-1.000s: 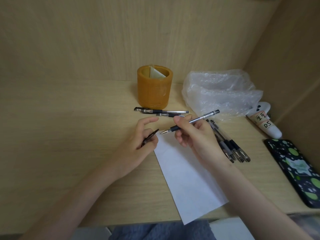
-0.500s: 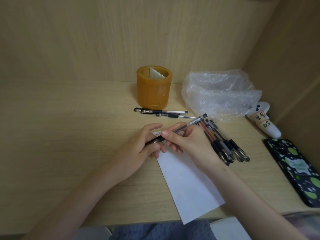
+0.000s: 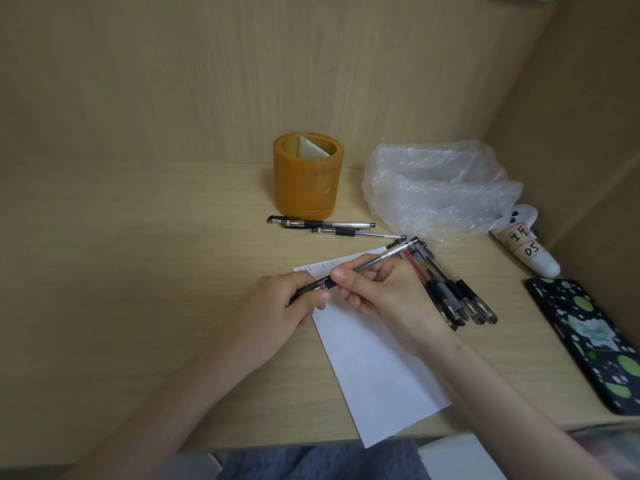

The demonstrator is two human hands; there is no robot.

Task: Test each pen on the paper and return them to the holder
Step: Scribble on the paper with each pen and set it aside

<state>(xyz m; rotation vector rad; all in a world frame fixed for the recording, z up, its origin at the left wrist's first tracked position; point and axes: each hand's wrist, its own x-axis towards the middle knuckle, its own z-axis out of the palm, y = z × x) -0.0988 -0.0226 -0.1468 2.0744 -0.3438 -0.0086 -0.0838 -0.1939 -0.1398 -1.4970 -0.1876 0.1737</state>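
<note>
My right hand (image 3: 384, 296) pinches the barrel of a clear black gel pen (image 3: 377, 261) that slants up to the right. My left hand (image 3: 284, 310) grips the pen's black cap (image 3: 311, 285), which now sits on the pen's tip end. Both hands hover over the top of a white paper sheet (image 3: 374, 368) with small marks along its top edge. An orange round pen holder (image 3: 306, 180) stands behind, with no pens showing in it. Two capped pens (image 3: 329, 225) lie just in front of the holder. A bundle of several pens (image 3: 450, 292) lies right of my right hand.
A crumpled clear plastic bag (image 3: 440, 188) sits at the back right. A white labelled controller-like object (image 3: 526, 245) and a dark phone with green spots (image 3: 595, 344) lie along the right side. Wooden walls close the desk behind and on the right.
The pen was uncapped, with the cap held apart in my left hand. The two hands came together and the cap now covers the pen tip.
</note>
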